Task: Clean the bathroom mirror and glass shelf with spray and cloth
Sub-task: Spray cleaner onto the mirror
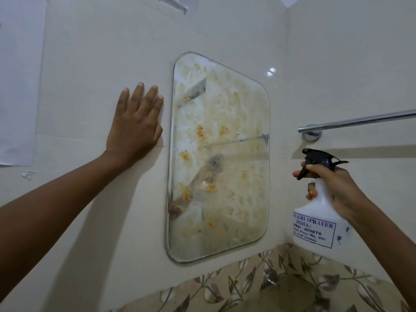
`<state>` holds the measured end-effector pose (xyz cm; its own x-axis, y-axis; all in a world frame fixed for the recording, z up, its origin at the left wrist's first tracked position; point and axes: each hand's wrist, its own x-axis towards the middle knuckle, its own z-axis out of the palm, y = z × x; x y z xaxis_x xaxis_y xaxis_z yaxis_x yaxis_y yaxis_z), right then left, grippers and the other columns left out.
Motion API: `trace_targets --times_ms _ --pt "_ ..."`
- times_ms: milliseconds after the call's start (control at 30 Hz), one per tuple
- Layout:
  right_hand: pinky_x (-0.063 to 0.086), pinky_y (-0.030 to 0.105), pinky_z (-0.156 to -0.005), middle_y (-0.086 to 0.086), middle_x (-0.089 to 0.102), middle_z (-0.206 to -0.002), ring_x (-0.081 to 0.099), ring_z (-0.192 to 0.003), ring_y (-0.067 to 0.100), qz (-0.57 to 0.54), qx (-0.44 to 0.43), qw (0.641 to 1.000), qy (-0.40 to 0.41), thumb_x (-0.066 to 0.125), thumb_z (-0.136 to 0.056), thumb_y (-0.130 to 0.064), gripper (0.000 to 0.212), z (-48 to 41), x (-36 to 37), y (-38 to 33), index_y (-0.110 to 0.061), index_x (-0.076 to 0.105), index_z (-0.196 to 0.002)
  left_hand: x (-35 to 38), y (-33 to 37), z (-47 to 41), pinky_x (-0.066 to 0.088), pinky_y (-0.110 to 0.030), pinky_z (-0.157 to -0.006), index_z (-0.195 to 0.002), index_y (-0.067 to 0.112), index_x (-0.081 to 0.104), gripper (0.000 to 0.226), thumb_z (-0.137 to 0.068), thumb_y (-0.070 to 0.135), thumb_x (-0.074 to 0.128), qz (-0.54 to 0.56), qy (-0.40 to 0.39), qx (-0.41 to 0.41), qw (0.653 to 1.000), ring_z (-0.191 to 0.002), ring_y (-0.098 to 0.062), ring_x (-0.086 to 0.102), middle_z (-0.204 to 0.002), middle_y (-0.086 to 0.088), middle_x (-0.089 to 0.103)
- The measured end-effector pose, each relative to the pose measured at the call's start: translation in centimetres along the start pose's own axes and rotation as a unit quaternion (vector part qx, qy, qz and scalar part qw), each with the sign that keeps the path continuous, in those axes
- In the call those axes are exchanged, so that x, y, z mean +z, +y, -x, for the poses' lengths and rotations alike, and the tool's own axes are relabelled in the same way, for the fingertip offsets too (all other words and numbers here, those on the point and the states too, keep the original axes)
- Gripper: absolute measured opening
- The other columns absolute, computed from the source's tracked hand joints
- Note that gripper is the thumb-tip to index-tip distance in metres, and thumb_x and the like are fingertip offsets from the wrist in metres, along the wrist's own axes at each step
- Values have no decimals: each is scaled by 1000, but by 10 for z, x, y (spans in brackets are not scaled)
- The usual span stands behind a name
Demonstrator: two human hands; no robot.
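Spraying step, judged: the mirror on the wall is smeared all over with whitish film and orange spots, with no cloth or glass shelf in view. Right hand grips a white spray bottle just right of the mirror, nozzle aimed at the glass, fingers curled on the trigger. Left hand lies flat on the wall tile just beside the mirror's left edge, fingers spread, holding nothing. Next probably: squeeze the trigger across the glass, then fetch a cloth.

One mirror, one spray bottle, one towel bar, two hands.
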<state>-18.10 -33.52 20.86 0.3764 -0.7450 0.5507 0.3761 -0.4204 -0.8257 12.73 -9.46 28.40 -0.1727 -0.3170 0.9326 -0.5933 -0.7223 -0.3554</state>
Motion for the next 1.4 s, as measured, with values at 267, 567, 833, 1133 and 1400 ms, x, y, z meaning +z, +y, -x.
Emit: trace_targets --times_ms 267,567,833,1133,1400 --pt "43 31 -42 13 73 -96 39 -40 20 31 38 996 -79 51 -91 -12 20 32 17 26 -7 60 -108 0 0 0 14 -56 -112 -141 1 29 55 -92 26 24 0 0 -1 1000 -138 -43 22 -150 -22 29" --pt "43 28 -43 14 69 -88 39 -35 17 35 11 985 -169 49 -92 -13 19 57 55 20 -6 60 -106 0 -1 0 12 -56 -114 -142 3 28 54 -92 24 24 5 -11 -3 1000 -139 -42 20 -151 -20 27" --pt "42 30 -39 17 65 -83 39 -33 17 21 13 989 -146 49 -92 -11 21 66 55 36 0 59 -107 -1 0 0 12 -57 -114 -141 2 28 53 -93 23 25 11 -15 -2 1000 -140 -42 19 -151 -21 27" --pt "44 27 -40 13 69 -90 42 -34 14 -19 -17 998 -51 51 -92 -14 13 14 32 16 -7 62 -88 -1 0 0 13 -56 -114 -142 3 28 55 -92 25 23 6 -14 -3 1000 -140 -42 19 -151 -21 28" --pt "45 23 -38 13 67 -90 41 -30 13 -11 -81 996 -33 51 -92 -14 10 -25 30 -29 -9 58 -87 -2 1 0 12 -56 -114 -142 2 28 56 -91 26 23 3 -13 -2 1000 -140 -41 19 -151 -21 27"
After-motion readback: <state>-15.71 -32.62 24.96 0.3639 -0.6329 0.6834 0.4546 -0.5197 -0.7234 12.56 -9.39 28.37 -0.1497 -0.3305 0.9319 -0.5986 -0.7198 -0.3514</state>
